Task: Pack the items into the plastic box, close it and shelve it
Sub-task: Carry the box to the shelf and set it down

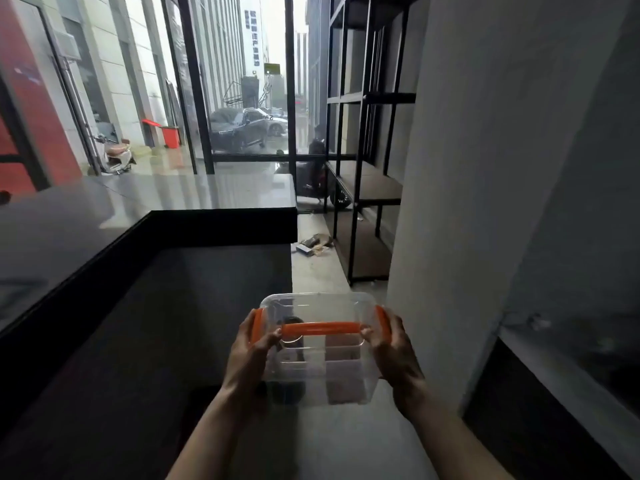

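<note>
- Glass walls and a wet street fill the background; a dark bench runs along the left of the plastic box, and a black metal shelf unit stands beyond the box, further off and a little to its right, against a grey wall.
- Carried in the air above the concrete floor, the plastic box sits level, its clear lid on and its orange handle lying across the top.
- Orange side latches appear to be folded down, so the box looks closed; dark and pale items show dimly through its walls.
- At the box's left end, the left hand grips the side, fingers curled over the lid edge near the handle's end.
- At the box's right end, the right hand clamps the other side in the same way.
- Shelving seems to be the step in hand: keep the box flat, with both hands pressing inward.
- Walk it to the shelf unit, slide the base fully onto a board, then let go.
</note>
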`<state>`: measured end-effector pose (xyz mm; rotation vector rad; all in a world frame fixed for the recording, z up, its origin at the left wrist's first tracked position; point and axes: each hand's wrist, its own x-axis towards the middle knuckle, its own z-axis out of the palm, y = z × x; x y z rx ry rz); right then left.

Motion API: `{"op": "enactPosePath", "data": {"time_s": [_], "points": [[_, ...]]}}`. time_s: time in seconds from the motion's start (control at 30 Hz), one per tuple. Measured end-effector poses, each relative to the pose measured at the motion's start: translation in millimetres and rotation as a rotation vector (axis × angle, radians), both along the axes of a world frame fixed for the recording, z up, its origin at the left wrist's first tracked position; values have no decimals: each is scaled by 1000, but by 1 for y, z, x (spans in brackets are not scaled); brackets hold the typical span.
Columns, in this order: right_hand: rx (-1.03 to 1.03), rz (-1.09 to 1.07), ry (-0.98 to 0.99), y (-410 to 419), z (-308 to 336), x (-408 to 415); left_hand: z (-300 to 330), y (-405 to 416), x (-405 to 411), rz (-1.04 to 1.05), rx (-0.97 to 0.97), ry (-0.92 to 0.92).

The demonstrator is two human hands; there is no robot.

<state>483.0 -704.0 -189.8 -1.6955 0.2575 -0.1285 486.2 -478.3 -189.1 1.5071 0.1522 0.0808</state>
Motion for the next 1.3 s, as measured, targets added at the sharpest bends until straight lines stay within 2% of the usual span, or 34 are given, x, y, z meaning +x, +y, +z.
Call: {"op": "enactPosePath", "data": {"time_s": [0.27,0.5,0.7,0.87,1.07,1.3], "points": [[-15,-50,-2,-100,-7,-6,-7,-99,4,-74,-28,-2],[-27,-52,-7,-127,-10,19,-8,-126,29,-85,-19,-6],[-57,-26,2,-129,-18,75,-20,-127,87,-83,-5,-18],[-87,-51,0,-125,-24,165,-33,-128,184,-77,7,-40],[-136,-83,-5,-122,-12,318,-35,-125,345,-77,-74,-50],[-84,-134,32,-131,10,486,-7,-135,522,-136,-58,-39]]}}
